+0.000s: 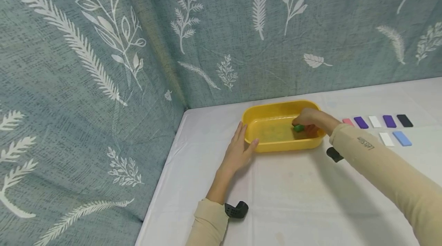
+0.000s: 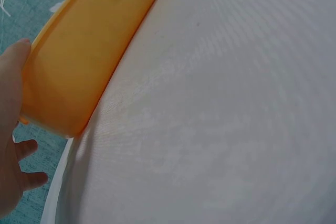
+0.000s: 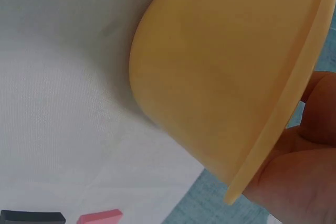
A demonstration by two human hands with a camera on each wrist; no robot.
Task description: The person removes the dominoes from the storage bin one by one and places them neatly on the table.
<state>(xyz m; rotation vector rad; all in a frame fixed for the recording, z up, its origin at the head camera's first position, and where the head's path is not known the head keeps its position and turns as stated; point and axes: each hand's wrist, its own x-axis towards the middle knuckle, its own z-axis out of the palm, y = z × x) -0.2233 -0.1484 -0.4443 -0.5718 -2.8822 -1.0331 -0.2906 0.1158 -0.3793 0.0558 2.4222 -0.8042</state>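
A yellow plastic basin (image 1: 276, 147) stands on the white-covered table. My right hand (image 1: 309, 118) reaches down inside its right end and pinches a small green block (image 1: 298, 127) close over the basin floor. In the right wrist view, part of the right hand (image 3: 315, 145) shows behind the basin rim (image 3: 278, 124), which hides the fingertips and the block. At the basin's left front corner, my left hand (image 1: 237, 153) rests with fingers spread and fairly straight. The left wrist view shows the thumb of the left hand (image 2: 11, 87) at the rim of the basin (image 2: 79, 61).
Right of the basin, small flat blocks lie in two rows: pink (image 1: 348, 122), purple (image 1: 361, 122), white (image 1: 374, 121), another purple (image 1: 389, 121) and black (image 1: 404, 120), with white (image 1: 386, 139) and blue (image 1: 402, 138) in front. A leaf-patterned curtain (image 1: 221, 46) hangs behind and left.
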